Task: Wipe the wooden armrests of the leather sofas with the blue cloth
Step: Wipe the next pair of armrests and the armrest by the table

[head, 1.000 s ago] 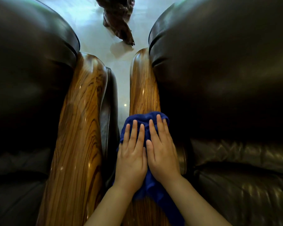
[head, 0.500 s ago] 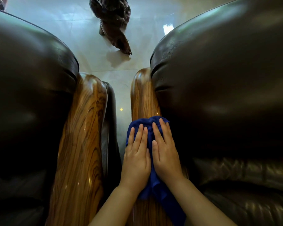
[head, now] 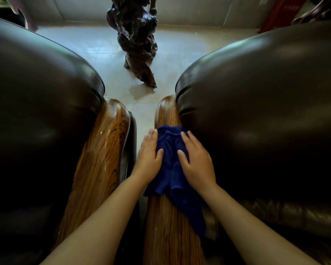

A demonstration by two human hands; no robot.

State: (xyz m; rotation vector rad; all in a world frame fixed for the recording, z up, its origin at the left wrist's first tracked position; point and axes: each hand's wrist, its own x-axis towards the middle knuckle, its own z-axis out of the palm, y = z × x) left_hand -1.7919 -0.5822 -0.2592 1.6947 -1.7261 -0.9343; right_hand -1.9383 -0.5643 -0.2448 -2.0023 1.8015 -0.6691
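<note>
The blue cloth (head: 170, 165) lies draped over the wooden armrest (head: 168, 236) of the right-hand leather sofa (head: 266, 111). My left hand (head: 148, 156) presses the cloth's left edge, fingers wrapped over the armrest's side. On the cloth's right side my right hand (head: 196, 163) lies flat against the leather cushion. The hands are a little apart, with cloth showing between them. A second wooden armrest (head: 101, 159) belongs to the left sofa (head: 36, 111) and has no cloth on it.
A narrow gap of pale tiled floor (head: 141, 111) runs between the two armrests. A dark gnarled wood sculpture (head: 136, 39) stands on the floor beyond the sofas. A red object (head: 279, 12) leans at the back right.
Both hands have pushed the cloth farther along the right armrest toward its far end, and they have spread apart. The view has tilted up, showing more floor and wall.
</note>
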